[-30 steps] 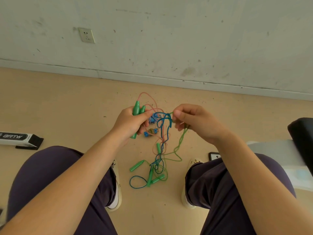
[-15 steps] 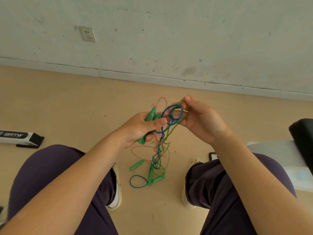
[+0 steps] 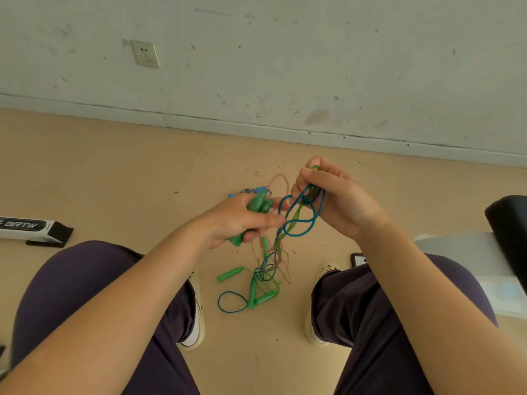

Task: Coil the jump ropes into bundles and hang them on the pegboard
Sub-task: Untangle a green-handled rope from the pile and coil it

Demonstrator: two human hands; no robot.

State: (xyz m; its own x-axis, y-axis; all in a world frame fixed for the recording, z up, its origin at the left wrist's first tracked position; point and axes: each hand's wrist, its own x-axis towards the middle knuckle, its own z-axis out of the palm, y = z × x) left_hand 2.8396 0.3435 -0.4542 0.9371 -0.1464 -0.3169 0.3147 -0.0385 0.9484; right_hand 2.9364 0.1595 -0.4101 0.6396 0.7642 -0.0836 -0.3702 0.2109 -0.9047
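Nearest, below both hands on the floor (image 3: 114, 172) between the shoes: a loose green handle (image 3: 229, 274), two more green handles (image 3: 258, 296) crossing in a V beside a small blue loop (image 3: 232, 302), all caught in one snarl of blue, green and pinkish cord (image 3: 271, 269). Long axis of that snarl near vertical, running straight up from the floor to the hands.

Higher, left hand (image 3: 242, 220) wrapped round a pair of green handles (image 3: 258, 205), thumb stretched rightward toward the cords; handles tilted, upper ends away from the body, lower end poking out under the palm. Just beyond its knuckles, a bit of blue and a black-and-white braided piece, too small to identify.

Right hand (image 3: 336, 201) just beside the left, slightly higher and farther out, pinching a green strand at the fingertips (image 3: 315, 166) with blue cord loops (image 3: 302, 212) draped over the curled fingers. Loops hanging down and to the left of this hand, in the gap between the two hands; right hand plainly the nearer to them.

Judged: still untangling, no bundle formed. Likely next: draw the blue loops clear of the green strand, pulling away from the left hand.

No containers in view, no pegboard either. Farther off: a white box marked BRTW (image 3: 31, 228) to the left, wall socket (image 3: 145, 54) beyond.
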